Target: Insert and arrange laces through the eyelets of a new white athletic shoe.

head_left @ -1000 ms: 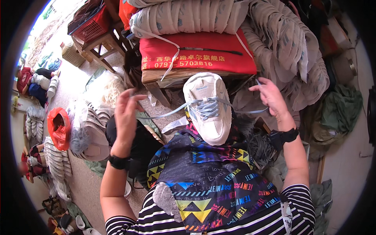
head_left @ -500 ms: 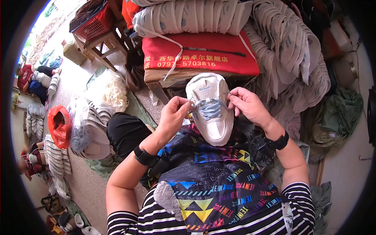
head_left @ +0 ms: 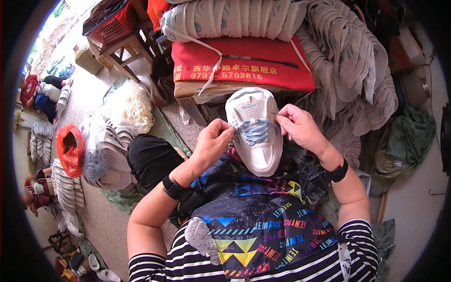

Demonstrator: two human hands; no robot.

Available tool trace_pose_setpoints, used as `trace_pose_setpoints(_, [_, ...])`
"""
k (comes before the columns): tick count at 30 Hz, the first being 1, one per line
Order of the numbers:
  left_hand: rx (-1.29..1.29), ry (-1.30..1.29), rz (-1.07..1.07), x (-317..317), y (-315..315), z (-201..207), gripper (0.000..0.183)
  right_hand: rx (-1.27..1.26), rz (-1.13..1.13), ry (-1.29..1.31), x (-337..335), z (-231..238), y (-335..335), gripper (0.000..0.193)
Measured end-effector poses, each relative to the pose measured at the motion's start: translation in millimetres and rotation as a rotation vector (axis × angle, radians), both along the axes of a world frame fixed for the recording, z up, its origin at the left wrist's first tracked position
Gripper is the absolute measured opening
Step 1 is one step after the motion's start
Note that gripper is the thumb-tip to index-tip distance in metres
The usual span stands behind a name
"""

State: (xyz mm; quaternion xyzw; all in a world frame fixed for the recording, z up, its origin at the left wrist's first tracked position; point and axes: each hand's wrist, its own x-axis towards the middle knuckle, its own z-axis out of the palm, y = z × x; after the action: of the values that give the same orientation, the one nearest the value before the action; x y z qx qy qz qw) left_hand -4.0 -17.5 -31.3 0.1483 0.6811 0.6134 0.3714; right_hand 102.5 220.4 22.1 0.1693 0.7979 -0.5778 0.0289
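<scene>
A white shoe upper (head_left: pixel 264 162) stands toe toward me at the middle, resting over my lap, with a light-blue shoelace (head_left: pixel 254 133) threaded across its front in several rows. At its left edge, the thumb and forefinger of my left hand (head_left: pixel 215 143) are pinched together on the lace by the eyelets. On the opposite edge my right hand (head_left: pixel 300 127) pinches the lace at the upper eyelets, other fingers curled. The tongue (head_left: pixel 250 109) shows above the laces. The lace ends are too small to make out between my fingertips.
Beyond the shoe stands a wooden stool (head_left: pixel 188 90) covered by a red cloth bag (head_left: pixel 242 58), with a row of stacked shoe uppers (head_left: pixel 235 19) on top. More uppers (head_left: pixel 347 61) hang in bundles at right. Left are a red plastic bag (head_left: pixel 70 150) and a bundle of pale laces (head_left: pixel 127 110).
The shoe upper appears slightly farther right, and my left hand has moved a little right with it. The lace rows look flatter across the front. Both hands keep their pinch.
</scene>
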Motion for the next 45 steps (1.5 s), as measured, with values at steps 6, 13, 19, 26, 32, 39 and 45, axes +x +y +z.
trace_pose_setpoints(6, [-0.003, 0.097, 0.010, 0.0, 1.9, -7.6, 0.012, 0.009, 0.004, -0.025, 3.1, -0.7, 1.7, 0.012])
trace_pose_setpoints(13, [0.010, 0.198, 0.014, 2.0, -0.2, -11.8, 0.015, -0.096, -0.002, -0.094, 5.6, -4.0, 0.4, 0.013])
trace_pose_setpoints(19, [-0.002, 0.202, -0.004, 3.7, 1.1, -2.8, 0.014, -0.125, 0.003, -0.042, 8.8, -8.4, 5.3, 0.015])
trace_pose_setpoints(26, [-0.033, 0.219, -0.006, 5.2, 2.6, 2.0, 0.015, -0.096, 0.023, -0.055, 7.2, -8.2, 2.4, 0.017])
trace_pose_setpoints(32, [-0.060, 0.233, -0.009, 8.4, 3.5, 3.4, 0.014, -0.056, 0.096, -0.078, 8.5, -4.1, -0.4, 0.018])
trace_pose_setpoints(39, [-0.050, 0.256, -0.006, 7.8, 4.0, 1.0, 0.014, -0.035, 0.150, -0.038, 7.4, -10.0, -0.9, 0.019])
trace_pose_setpoints(45, [-0.061, 0.257, -0.013, 6.4, 4.0, 0.2, 0.014, 0.014, 0.162, -0.027, 7.2, -9.9, -0.7, 0.019])
